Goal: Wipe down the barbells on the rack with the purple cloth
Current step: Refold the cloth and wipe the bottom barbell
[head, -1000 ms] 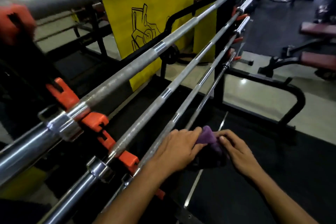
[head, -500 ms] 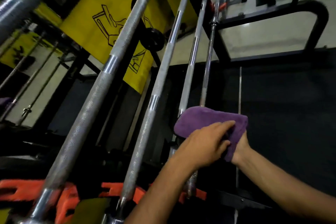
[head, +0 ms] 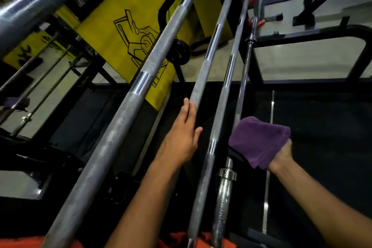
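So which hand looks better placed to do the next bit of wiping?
The right hand: it already grips the purple cloth at the thin barbell. The left hand is bare, fingers straight beside another bar.

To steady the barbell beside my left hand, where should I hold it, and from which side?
Hold the knurled section just beyond the left hand, coming from the left, where your straight fingers already lie along it. The rough knurling looks likely to slip less than the smooth band. The right hand holds the purple cloth.
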The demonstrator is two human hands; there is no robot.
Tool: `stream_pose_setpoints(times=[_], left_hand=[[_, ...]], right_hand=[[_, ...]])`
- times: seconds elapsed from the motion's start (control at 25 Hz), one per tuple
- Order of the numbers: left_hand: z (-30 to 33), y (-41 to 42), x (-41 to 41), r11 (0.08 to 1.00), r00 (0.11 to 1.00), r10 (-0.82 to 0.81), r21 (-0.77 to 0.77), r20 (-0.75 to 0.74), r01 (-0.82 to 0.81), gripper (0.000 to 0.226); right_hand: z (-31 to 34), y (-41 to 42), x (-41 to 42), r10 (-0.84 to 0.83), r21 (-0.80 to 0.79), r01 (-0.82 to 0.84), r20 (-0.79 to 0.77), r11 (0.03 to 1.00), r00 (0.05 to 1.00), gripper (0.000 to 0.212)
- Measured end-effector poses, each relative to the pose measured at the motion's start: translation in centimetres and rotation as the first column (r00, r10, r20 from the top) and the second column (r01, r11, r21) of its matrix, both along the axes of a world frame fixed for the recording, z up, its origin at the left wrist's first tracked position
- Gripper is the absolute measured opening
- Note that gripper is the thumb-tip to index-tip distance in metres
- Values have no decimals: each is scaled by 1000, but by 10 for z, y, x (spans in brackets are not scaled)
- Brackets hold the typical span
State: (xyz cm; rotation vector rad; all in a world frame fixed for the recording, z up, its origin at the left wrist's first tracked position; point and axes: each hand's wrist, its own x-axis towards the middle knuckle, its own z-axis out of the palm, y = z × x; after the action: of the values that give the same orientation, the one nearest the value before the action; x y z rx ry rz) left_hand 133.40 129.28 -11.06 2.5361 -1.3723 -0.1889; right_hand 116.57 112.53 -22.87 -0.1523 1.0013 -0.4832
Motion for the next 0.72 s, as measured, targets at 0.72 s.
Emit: stream_pose_setpoints(times=[0.72], left_hand=[[-7,1,6,996,998,0,-92,-62,-6,67]], right_hand=[[-52,-18,169,368,-372,-411,-184,832,912,20]])
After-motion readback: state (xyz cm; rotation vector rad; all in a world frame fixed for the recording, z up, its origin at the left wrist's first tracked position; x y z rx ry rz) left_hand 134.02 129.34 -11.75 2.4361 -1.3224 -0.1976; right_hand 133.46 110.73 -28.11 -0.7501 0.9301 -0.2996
